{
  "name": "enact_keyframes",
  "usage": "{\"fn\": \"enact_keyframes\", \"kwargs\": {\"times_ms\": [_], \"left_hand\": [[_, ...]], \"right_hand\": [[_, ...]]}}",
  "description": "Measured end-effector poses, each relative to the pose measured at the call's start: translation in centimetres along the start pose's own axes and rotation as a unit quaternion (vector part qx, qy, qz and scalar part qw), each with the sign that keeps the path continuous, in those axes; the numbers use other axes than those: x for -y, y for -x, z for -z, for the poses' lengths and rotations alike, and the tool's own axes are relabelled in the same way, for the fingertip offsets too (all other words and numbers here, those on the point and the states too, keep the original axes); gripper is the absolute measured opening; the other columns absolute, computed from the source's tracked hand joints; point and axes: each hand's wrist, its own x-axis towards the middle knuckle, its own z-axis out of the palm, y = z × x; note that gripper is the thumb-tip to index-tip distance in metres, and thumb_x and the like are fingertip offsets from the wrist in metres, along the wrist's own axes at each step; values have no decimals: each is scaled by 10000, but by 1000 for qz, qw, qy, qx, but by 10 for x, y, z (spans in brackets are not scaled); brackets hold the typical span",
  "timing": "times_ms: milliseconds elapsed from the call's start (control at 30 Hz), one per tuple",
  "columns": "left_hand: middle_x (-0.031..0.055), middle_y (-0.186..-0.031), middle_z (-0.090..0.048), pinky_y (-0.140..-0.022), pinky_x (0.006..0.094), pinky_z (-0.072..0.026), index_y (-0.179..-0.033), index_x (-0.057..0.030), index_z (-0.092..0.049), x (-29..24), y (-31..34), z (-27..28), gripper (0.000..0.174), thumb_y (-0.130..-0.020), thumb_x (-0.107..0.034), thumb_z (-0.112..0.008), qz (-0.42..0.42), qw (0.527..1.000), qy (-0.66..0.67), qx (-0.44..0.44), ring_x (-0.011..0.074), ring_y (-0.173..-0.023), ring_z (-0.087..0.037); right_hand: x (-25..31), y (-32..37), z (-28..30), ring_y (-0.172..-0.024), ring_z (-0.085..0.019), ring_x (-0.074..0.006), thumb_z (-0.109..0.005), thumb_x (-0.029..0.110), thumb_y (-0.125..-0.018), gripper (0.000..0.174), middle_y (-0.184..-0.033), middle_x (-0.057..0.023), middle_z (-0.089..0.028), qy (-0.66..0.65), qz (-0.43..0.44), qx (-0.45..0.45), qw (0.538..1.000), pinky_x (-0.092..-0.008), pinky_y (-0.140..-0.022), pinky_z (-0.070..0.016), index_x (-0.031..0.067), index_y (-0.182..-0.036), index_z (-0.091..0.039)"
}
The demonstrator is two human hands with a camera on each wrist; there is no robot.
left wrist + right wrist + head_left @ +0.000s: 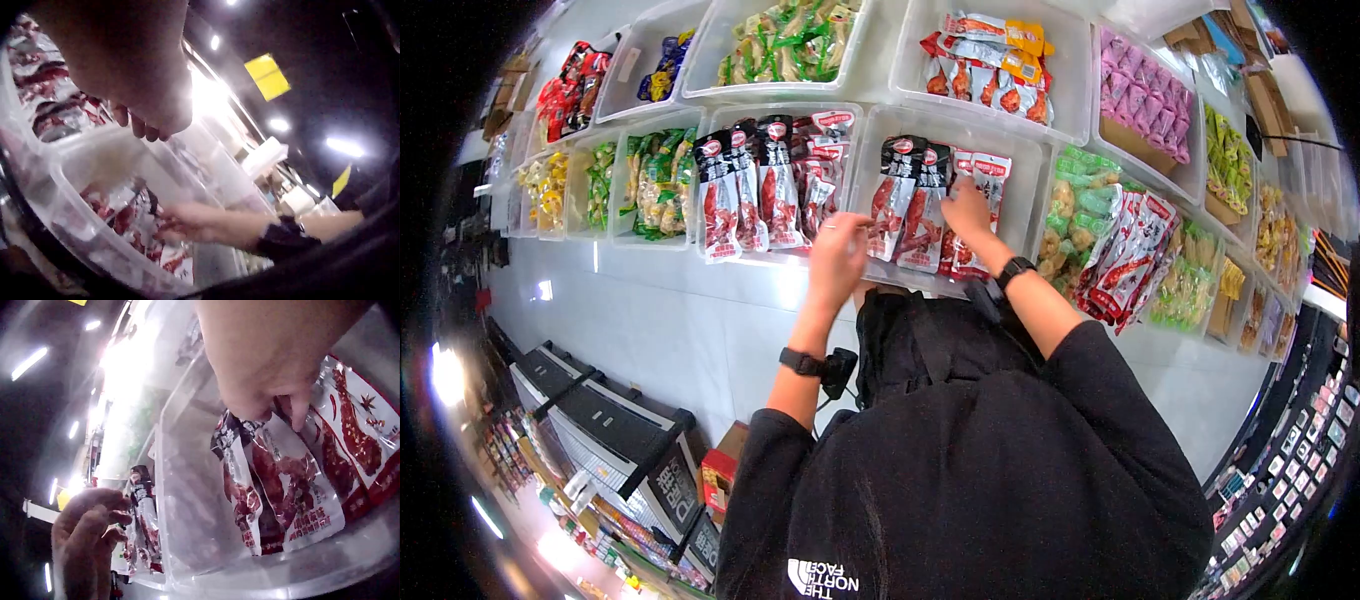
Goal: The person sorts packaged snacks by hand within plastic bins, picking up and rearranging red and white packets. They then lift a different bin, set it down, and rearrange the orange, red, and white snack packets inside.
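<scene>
My right hand (967, 208) reaches into a clear plastic bin (1025, 165) and grips the upper part of a foil snack packet (294, 481) with a black top. Red-and-white packets (356, 425) lie beside it, under the same hand. In the right wrist view the fingertips are partly hidden behind the packet's top. My left hand (837, 262) hovers near the front left corner of this bin, fingers loosely bent and holding nothing. Just left of it, another bin (855, 122) holds several similar black-topped packets (777, 185).
More bins of packaged snacks stand around these two, including purple packets (1145, 90), green bags (790, 40) and drumstick packets (990, 75). Red-and-white packets (1135, 255) are heaped over a bin at right. A black-topped rack (600, 410) stands at lower left.
</scene>
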Motion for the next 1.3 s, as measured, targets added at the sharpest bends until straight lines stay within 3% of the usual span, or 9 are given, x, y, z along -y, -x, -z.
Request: {"fn": "enact_keyframes", "kwargs": {"times_ms": [133,267,433,667,967,1067,1133,1200,1300], "left_hand": [[175,-878,-584,-777,389,-433,-934,31,-564,55,-9,44,167,-783,-32,-532,62,979,-87,-174,326,-852,-558],[197,-967,-576,-828,428,-415,-980,25,-551,108,-8,53,279,-772,-157,-593,152,969,-149,-121,352,-922,-532],[252,-1112,-515,-946,458,-349,-1134,22,-482,114,-21,24,562,-723,-310,-673,110,970,-211,-49,433,-1126,-418],[287,-1220,-424,-967,453,-351,-1249,64,-333,96,-47,6,804,-678,-346,-724,208,915,-343,-40,399,-1171,-406],[277,-1060,-517,-865,419,-425,-1149,78,-365,109,-44,7,673,-632,-218,-678,93,954,-263,-113,401,-977,-529],[260,-1042,-526,-844,421,-424,-1144,68,-375,93,-41,14,659,-634,-217,-680,159,965,-186,-97,400,-954,-529],[250,-1027,-530,-830,423,-424,-1136,61,-389,85,-35,16,643,-637,-219,-682,152,967,-171,-113,395,-938,-532],[239,-1011,-535,-816,424,-425,-1129,53,-402,76,-32,19,626,-641,-220,-684,144,968,-158,-131,389,-921,-534],[227,-963,-542,-785,431,-428,-1102,40,-431,72,-26,24,578,-652,-218,-686,131,972,-127,-148,381,-885,-539]], "right_hand": [[7,9,28,-801,-640,-325,-595,242,-743,396,-879,-218,-629,-68,-65,169,981,-412,-737,-491,-29,-1024,-529],[31,18,34,-715,-656,-187,-615,213,-796,361,-852,-121,-631,-177,-83,300,934,-308,-575,-515,-22,-1039,-488],[59,33,40,-721,-644,-188,-589,205,-830,276,-882,-123,-609,-289,-27,311,905,-290,-604,-511,-16,-979,-514],[15,38,63,-689,-649,-208,-560,127,-828,282,-829,-122,-611,-367,-132,203,898,-303,-572,-524,-29,-1052,-489],[-5,51,60,-692,-644,-170,-588,183,-803,274,-822,-98,-625,-352,-158,158,909,-281,-553,-503,-15,-988,-544],[-16,32,17,-686,-643,-168,-610,217,-781,281,-815,-140,-637,-259,-140,181,938,-301,-560,-509,-23,-925,-583],[-12,24,-4,-727,-652,-190,-625,136,-781,343,-820,-131,-625,-157,-141,221,952,-297,-498,-514,-54,-1048,-523],[-5,27,-14,-796,-619,-361,-701,280,-732,466,-825,-244,-618,35,9,104,994,-406,-671,-492,-73,-990,-541],[-2,29,-26,-833,-585,-414,-713,360,-708,530,-838,-286,-600,15,-30,72,997,-435,-743,-455,-85,-941,-543]]}}
